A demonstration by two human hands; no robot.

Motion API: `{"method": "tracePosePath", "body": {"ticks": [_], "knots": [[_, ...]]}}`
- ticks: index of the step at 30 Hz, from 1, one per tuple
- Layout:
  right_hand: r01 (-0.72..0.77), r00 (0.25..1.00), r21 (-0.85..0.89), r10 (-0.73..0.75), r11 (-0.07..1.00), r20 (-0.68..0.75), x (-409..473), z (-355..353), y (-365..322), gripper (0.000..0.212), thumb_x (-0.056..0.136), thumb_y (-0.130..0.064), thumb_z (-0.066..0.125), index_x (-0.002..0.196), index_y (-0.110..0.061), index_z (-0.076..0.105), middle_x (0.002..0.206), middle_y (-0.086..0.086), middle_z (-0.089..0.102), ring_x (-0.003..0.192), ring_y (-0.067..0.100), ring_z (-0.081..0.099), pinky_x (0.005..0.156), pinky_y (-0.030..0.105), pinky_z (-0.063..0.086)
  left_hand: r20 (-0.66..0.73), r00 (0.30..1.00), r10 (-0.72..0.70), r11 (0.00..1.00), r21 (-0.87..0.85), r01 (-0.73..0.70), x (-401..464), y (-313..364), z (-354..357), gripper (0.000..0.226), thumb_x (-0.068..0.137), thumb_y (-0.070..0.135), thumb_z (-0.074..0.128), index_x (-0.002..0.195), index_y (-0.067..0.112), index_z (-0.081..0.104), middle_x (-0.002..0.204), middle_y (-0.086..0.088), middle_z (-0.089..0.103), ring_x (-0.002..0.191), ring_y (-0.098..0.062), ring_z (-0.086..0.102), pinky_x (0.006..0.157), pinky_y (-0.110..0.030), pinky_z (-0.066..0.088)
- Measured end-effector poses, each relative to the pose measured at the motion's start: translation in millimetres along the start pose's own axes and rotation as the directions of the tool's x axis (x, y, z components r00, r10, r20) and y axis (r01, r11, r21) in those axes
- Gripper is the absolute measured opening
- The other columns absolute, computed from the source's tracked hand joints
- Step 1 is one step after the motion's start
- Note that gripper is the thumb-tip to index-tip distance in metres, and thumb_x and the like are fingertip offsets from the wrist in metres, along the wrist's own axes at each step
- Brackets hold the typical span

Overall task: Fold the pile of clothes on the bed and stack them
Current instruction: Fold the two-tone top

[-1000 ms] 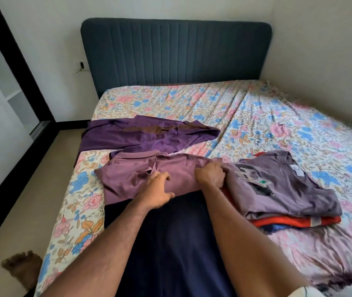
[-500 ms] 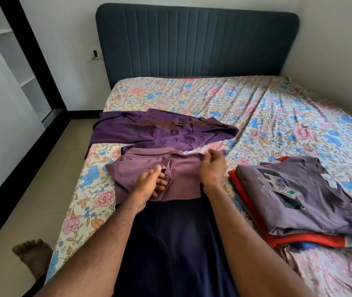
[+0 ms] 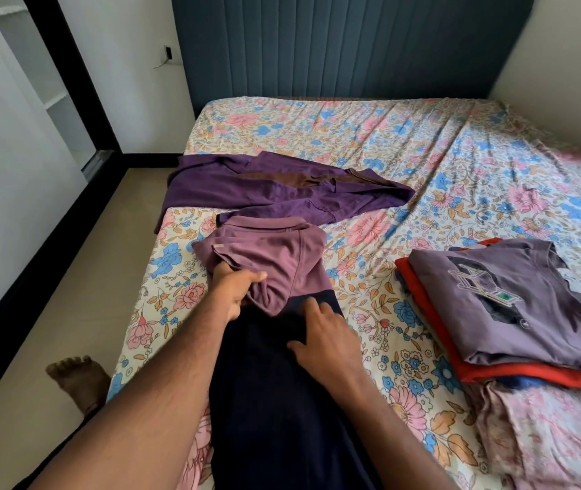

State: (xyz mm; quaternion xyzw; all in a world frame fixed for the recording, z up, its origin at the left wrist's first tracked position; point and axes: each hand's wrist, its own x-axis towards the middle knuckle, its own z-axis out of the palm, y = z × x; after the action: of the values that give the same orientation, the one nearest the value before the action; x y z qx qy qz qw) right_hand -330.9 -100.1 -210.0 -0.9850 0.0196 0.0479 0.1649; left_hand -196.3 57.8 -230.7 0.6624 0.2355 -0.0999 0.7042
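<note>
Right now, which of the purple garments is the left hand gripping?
The mauve polo shirt, the folded one nearest the person: the left hand grips its lower edge. The dark purple garment lies spread behind it; the greyish-purple T-shirt tops the stack.

Mauve shirt (image 3: 264, 256), floral sheet (image 3: 405, 146)

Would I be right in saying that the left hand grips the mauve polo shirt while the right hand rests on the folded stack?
Not quite: in the head view the right hand rests on the navy garment, apart from the folded stack. The left hand does grip the mauve polo shirt.
</note>
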Motion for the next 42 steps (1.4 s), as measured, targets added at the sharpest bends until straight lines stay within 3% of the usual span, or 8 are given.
{"method": "tracePosePath", "body": {"ticks": [6, 12, 17, 21, 28, 34, 37, 42], "knots": [[0.109, 0.991, 0.001, -0.109, 0.994, -0.083, -30.2, 1.0, 14.2, 0.016, 0.101, -0.032, 0.050, 0.110, -0.020, 0.055, 0.104, -0.001, 0.065, 0.092, 0.029, 0.066, 0.072, 0.041, 0.053, -0.119, 0.988, 0.098, 0.995, 0.030, -0.095, 23.8, 4.0, -4.4, 0.050, 0.088, 0.000, 0.066, 0.135, 0.012, 0.056, 0.126, -0.007, 0.066, 0.111, -0.025, 0.065, 0.100, -0.041, 0.054], [0.152, 0.988, 0.001, -0.152, 0.988, -0.018, -56.7, 17.0, 14.8, 0.026, 0.095, -0.043, 0.057, 0.112, -0.024, 0.054, 0.103, -0.003, 0.068, 0.091, 0.030, 0.069, 0.072, 0.041, 0.056, -0.256, 0.965, 0.061, 0.988, 0.151, -0.022, -0.6, -12.8, -15.9, 0.061, 0.059, 0.032, 0.094, 0.109, 0.011, 0.065, 0.102, -0.008, 0.073, 0.081, -0.023, 0.073, 0.064, -0.045, 0.064], [0.115, 0.993, -0.012, -0.114, 0.993, 0.033, -92.6, 6.7, 36.3, 0.050, 0.089, -0.052, 0.069, 0.130, -0.027, 0.054, 0.112, -0.003, 0.071, 0.103, 0.024, 0.068, 0.080, 0.042, 0.058, -0.205, 0.908, 0.366, 0.832, 0.509, -0.220, -81.1, -26.5, 1.1, 0.046, 0.064, 0.035, 0.093, 0.083, 0.016, 0.055, 0.085, -0.006, 0.069, 0.069, -0.029, 0.072, 0.063, -0.039, 0.062], [0.138, 0.980, 0.028, -0.141, 0.990, 0.138, -121.1, -1.2, 63.1, 0.060, 0.084, -0.051, 0.075, 0.136, -0.030, 0.051, 0.115, -0.005, 0.071, 0.106, 0.021, 0.067, 0.087, 0.040, 0.056, 0.013, 0.969, 0.246, 0.778, 0.594, -0.206, -147.6, -47.5, 15.8, 0.045, 0.077, 0.040, 0.085, 0.063, 0.004, 0.061, 0.052, -0.011, 0.067, 0.045, -0.025, 0.068, 0.051, -0.035, 0.060], [0.160, 0.944, 0.159, -0.198, 0.974, 0.264, -189.7, -13.4, 100.7, 0.068, 0.085, -0.038, 0.079, 0.145, -0.026, 0.051, 0.131, -0.004, 0.068, 0.119, 0.014, 0.064, 0.105, 0.033, 0.050, 0.087, 0.994, 0.073, 0.796, 0.595, -0.110, -205.2, -84.3, 14.2, 0.050, 0.075, 0.046, 0.087, 0.078, 0.001, 0.063, 0.070, -0.014, 0.072, 0.050, -0.022, 0.071, 0.054, -0.038, 0.062], [0.125, 0.990, 0.086, -0.118, 0.988, -0.078, -224.6, -18.2, 58.4, 0.029, 0.090, -0.025, 0.066, 0.118, -0.019, 0.063, 0.102, 0.004, 0.073, 0.095, 0.028, 0.068, 0.083, 0.042, 0.057, 0.186, 0.979, -0.084, 0.853, 0.521, -0.025, -233.7, -88.2, 14.5, 0.036, 0.086, 0.043, 0.076, 0.091, 0.009, 0.066, 0.081, -0.007, 0.075, 0.063, -0.022, 0.074, 0.053, -0.028, 0.051], [0.258, 0.965, -0.031, -0.259, 0.966, -0.042, -249.8, -3.5, 14.0, 0.026, 0.087, -0.022, 0.063, 0.112, -0.017, 0.056, 0.106, 0.007, 0.069, 0.094, 0.036, 0.067, 0.076, 0.047, 0.056, 0.155, 0.982, -0.110, 0.927, 0.373, 0.045, -237.8, -99.7, 6.1, 0.011, 0.097, 0.021, 0.064, 0.096, 0.010, 0.064, 0.099, -0.014, 0.071, 0.072, -0.025, 0.066, 0.057, -0.033, 0.052], [0.346, 0.938, -0.171, -0.337, 0.923, 0.076, -290.0, 9.7, 10.2, 0.036, 0.085, -0.027, 0.067, 0.114, -0.016, 0.048, 0.099, 0.006, 0.068, 0.089, 0.037, 0.067, 0.065, 0.043, 0.048, 0.165, 0.977, -0.133, 0.970, 0.223, 0.095, -253.9, -121.5, -25.1, 0.025, 0.098, 0.027, 0.065, 0.112, 0.007, 0.064, 0.108, -0.014, 0.073, 0.088, -0.030, 0.071, 0.073, -0.046, 0.060]]}}
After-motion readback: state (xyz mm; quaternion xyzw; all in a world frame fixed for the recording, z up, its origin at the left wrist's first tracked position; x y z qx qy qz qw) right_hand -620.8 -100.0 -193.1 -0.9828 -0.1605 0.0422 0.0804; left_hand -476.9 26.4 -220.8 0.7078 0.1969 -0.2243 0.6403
